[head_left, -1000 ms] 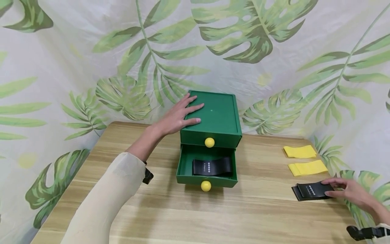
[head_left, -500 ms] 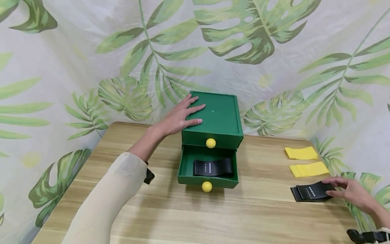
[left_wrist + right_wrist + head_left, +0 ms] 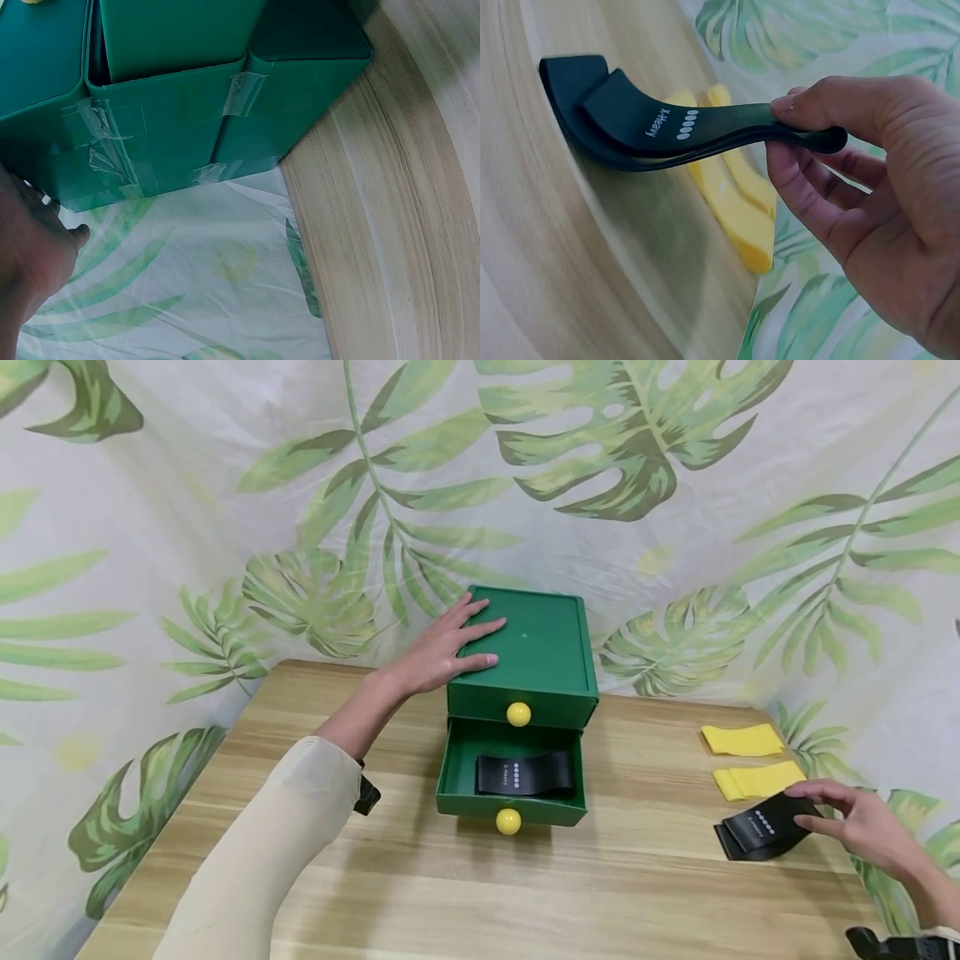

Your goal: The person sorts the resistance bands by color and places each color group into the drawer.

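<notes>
My left hand (image 3: 438, 647) rests with spread fingers on the top left of a green drawer cabinet (image 3: 543, 643). Its lower drawer (image 3: 480, 807) stands pulled out, with a folded black resistance band (image 3: 536, 774) lying inside. At the right of the table, my right hand (image 3: 870, 827) pinches one end of another folded black resistance band (image 3: 720, 127) between thumb and fingers. That end is raised, and the band sags towards its far end near the tabletop. White dots and "X-Heavy" lettering show on it in the right wrist view.
Two folded yellow resistance bands, a back one (image 3: 742, 741) and a front one (image 3: 750, 779), lie just beyond the right hand. Clear tape (image 3: 109, 146) joins the green boxes in the left wrist view. A leaf-patterned cloth (image 3: 420, 527) hangs behind the wooden table (image 3: 390, 893).
My right hand has lifted the near end of the black resistance band off the table, bending it. The left hand keeps its place on the cabinet.
</notes>
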Demonstrator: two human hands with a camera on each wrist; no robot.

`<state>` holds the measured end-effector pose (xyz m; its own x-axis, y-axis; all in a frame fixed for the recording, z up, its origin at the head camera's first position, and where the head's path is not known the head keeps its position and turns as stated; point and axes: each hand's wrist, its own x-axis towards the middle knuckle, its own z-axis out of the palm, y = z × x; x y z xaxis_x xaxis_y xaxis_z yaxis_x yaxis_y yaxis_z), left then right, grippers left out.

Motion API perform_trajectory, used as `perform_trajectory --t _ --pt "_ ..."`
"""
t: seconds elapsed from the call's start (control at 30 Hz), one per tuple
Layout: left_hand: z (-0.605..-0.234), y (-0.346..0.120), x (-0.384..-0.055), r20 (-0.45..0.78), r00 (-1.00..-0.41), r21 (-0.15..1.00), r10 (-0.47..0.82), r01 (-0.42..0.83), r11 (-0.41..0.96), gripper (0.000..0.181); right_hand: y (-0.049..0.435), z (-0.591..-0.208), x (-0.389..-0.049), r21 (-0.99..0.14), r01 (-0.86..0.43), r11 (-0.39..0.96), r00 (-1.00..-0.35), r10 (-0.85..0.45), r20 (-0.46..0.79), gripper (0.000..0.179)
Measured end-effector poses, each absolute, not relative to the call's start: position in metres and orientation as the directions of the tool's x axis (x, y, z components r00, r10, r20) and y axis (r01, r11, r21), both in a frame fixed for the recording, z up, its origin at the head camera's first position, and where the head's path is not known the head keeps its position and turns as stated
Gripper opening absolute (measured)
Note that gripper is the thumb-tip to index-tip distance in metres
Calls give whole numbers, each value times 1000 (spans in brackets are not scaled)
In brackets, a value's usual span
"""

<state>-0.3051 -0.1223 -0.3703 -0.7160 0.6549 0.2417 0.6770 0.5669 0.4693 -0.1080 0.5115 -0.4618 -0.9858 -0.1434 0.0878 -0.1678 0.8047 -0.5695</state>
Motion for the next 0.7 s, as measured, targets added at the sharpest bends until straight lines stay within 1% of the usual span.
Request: perform_trajectory --t 0.4,0.7 --pt "-369 -123 -305 231 -719 458 655 675 578 70 487 -442 -108 -606 -246 757 -969 -183 165 30" --pt "-369 -123 -304 241 -715 459 656 680 572 69 473 -429 -108 -631 -292 718 -956 -205 210 35"
